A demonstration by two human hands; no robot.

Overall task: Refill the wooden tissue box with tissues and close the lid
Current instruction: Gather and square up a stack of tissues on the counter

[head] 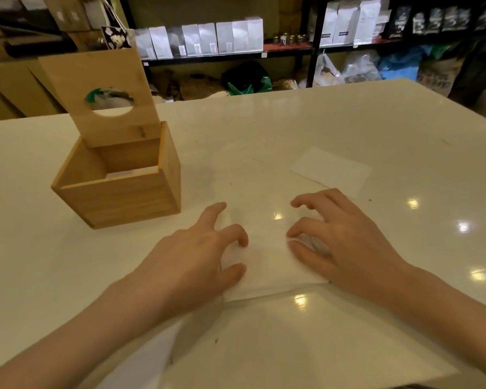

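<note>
The wooden tissue box (118, 197) stands on the white table at the left, its top uncovered. Its lid (101, 94), with a round hole, stands upright at the box's far side. A little white tissue shows inside the box. A white stack of tissues (267, 256) lies flat on the table in front of me. My left hand (197, 259) rests on the stack's left edge with fingers curled and spread. My right hand (340, 237) rests on its right edge, fingertips pressing down. Neither hand has lifted the stack.
A single white sheet (331, 167) lies flat on the table (348, 122) to the far right of the stack. Beyond the table's far edge stand dark shelves (310, 49) with white packages and bags on the floor. Cardboard boxes (17, 91) sit at the back left.
</note>
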